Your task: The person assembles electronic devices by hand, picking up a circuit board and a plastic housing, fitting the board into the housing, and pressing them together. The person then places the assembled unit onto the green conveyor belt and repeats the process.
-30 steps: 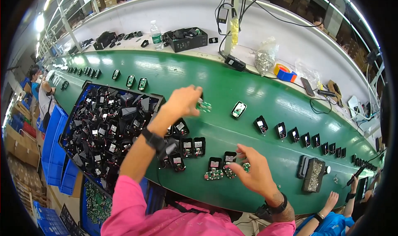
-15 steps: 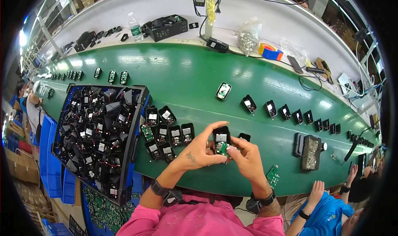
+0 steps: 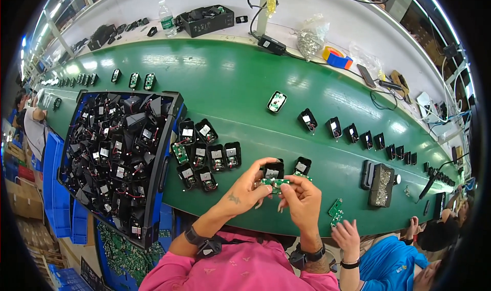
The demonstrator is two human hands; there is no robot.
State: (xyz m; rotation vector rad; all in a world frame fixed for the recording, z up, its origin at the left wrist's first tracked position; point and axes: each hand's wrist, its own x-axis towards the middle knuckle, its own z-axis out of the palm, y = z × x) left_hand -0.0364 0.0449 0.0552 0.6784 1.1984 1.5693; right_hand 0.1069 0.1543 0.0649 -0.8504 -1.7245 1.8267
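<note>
In front of me my left hand [image 3: 244,193] is closed round a small black plastic case [image 3: 273,169], its index finger curled along the far side. A green circuit board [image 3: 276,184] lies crosswise at the case's near edge. My left thumb presses one end of the board, and my right hand [image 3: 303,198] pinches the other end between thumb and fingers. Just beyond my right fingers stands another black case [image 3: 303,165] with a silvery block inside. Several similar cases [image 3: 217,157] are grouped to the left of my hands.
At left a large black tray [image 3: 162,189] is heaped with cases. Circuit boards [image 3: 335,212] lie right of my hands, close to a co-worker's hand [image 3: 348,236]. A box of small metal parts [image 3: 381,186] stands farther right. Rows of cases [image 3: 351,133] line the green table [image 3: 215,81].
The circuit board has turned from a tilt to lying straight across the case's near edge, with both thumbs on it. The co-worker's hand has moved left toward the loose boards.
</note>
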